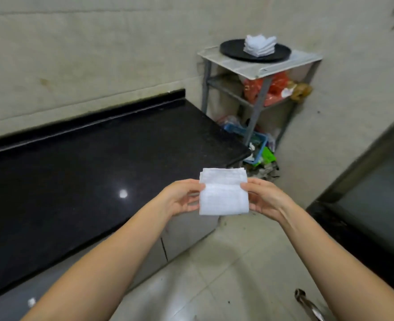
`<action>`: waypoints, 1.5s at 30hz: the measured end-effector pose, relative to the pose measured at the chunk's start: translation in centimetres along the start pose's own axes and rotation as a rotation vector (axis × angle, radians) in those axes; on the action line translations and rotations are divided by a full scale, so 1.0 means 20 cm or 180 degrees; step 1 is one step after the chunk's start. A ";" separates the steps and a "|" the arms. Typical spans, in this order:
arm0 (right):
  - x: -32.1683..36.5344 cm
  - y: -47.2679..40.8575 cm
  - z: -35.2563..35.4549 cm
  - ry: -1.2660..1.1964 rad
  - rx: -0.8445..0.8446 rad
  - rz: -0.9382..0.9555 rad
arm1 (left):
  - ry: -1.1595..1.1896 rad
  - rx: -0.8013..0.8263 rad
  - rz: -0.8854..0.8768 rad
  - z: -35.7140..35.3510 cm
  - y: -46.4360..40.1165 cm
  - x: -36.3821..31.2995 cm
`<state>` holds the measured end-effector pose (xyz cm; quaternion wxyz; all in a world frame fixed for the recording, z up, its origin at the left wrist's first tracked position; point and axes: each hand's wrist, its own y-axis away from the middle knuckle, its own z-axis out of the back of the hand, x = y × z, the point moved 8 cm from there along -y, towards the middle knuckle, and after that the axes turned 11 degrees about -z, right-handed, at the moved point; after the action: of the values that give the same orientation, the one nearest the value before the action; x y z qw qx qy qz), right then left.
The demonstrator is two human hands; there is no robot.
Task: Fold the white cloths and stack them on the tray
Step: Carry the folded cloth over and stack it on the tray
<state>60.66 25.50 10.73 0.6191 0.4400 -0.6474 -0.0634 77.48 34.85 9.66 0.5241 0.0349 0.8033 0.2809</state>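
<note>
A folded white cloth (223, 193) is held in the air between both hands, past the right end of the black counter. My left hand (179, 198) pinches its left edge and my right hand (264, 196) pinches its right edge. Farther back, a round black tray (235, 50) rests on a small white-topped shelf, and a stack of folded white cloths (259, 45) lies on it.
A glossy black counter (87, 172) fills the left side against the tiled wall. The metal shelf unit (260, 93) holds orange bags, with blue baskets and clutter at its foot. A dark door frame (365, 181) stands at right. Pale floor tiles lie below.
</note>
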 end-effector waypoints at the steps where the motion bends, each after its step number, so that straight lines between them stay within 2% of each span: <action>1: 0.07 0.00 0.12 -0.0050 -0.0074 0.0049 | -0.0042 0.0101 0.0013 -0.13 -0.08 -0.02; 5: 0.38 -0.06 0.48 -0.0108 -0.0322 0.0311 | -0.0149 0.0346 -0.0001 -0.52 -0.37 -0.16; 9: 0.75 -0.26 0.68 -0.0051 -0.0291 0.0559 | -0.0112 0.0422 -0.0228 -0.76 -0.70 -0.40; 15: 1.46 -0.62 0.88 0.0119 -0.0275 0.0937 | -0.0277 0.0458 -0.0751 -1.07 -1.28 -0.95; 21: 2.18 -0.86 1.08 0.0358 -0.0431 0.1290 | -0.0328 0.0340 -0.1234 -1.39 -1.67 -1.51; 26: 2.67 -1.16 1.11 0.0985 -0.0439 0.1579 | -0.0469 0.0001 -0.1636 -1.46 -2.03 -1.86; 34: 3.46 -1.81 0.99 0.1524 -0.0058 0.1714 | -0.0319 -0.0835 -0.1988 -1.45 -2.58 -2.37; 38: 3.62 -2.15 0.94 0.1755 0.0188 0.1414 | -0.0376 -0.1247 -0.1886 -1.38 -2.80 -2.44; 41: 3.57 -2.35 0.94 0.1932 0.0337 0.1153 | -0.0498 -0.1437 -0.1721 -1.33 -2.91 -2.38; 45: 3.49 -2.48 0.97 0.2149 0.0380 0.1096 | -0.0534 -0.1511 -0.1625 -1.29 -3.01 -2.30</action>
<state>79.00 -58.72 27.37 0.7724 0.3561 -0.4741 0.2277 90.24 -42.46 25.77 0.6350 -0.2667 0.6526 0.3157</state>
